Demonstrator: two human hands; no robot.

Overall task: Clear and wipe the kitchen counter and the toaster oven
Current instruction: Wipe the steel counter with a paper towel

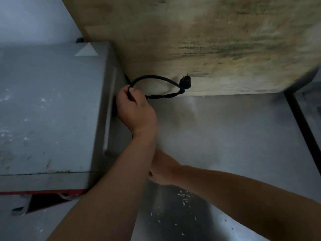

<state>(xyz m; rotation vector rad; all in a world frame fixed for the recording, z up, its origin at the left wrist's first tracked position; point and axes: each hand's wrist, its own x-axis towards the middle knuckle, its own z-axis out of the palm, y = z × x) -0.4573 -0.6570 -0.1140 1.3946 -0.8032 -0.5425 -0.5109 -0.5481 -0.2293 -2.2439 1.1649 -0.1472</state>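
Unlabelled toaster oven, black cord in left hand

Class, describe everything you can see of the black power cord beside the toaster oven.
The black power cord looks rubbery, and comes out from behind the toaster oven. It arches in a loop, its two runs twisted together near the plug. The plug is unplugged, its metal prongs pointing up against the wooden board. The left hand grips the cord at the loop's left end, above the metal counter.
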